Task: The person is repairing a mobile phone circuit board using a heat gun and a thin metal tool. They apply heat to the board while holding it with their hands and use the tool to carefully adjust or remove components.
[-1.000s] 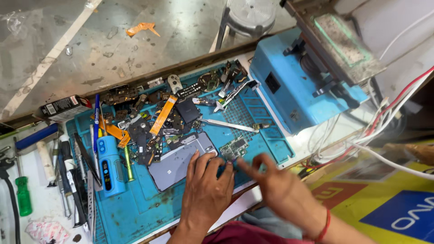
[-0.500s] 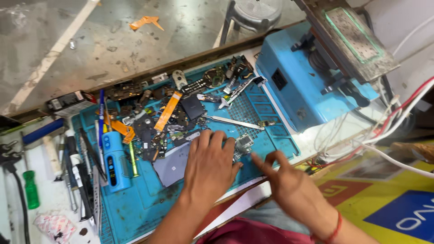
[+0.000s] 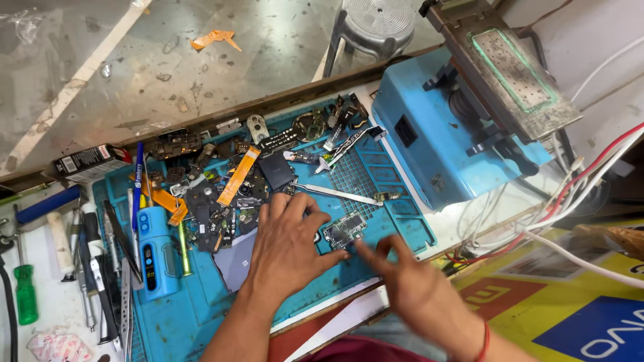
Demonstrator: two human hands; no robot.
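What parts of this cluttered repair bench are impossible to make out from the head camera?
- Grey slab-shaped phone body: mostly covered by the left hand.
- Right hand: motion-blurred, so whether its fingertips touch the small green circuit board is unclear.
- Tiny dark parts heaped on the blue work mat: too small to identify.
- Green-handled screwdriver: tip lost in the clutter at the left edge.

I see a grey phone (image 3: 236,263) lying flat on the blue mat (image 3: 194,315), partly covered. Just beside it lies a small green circuit board (image 3: 344,229).
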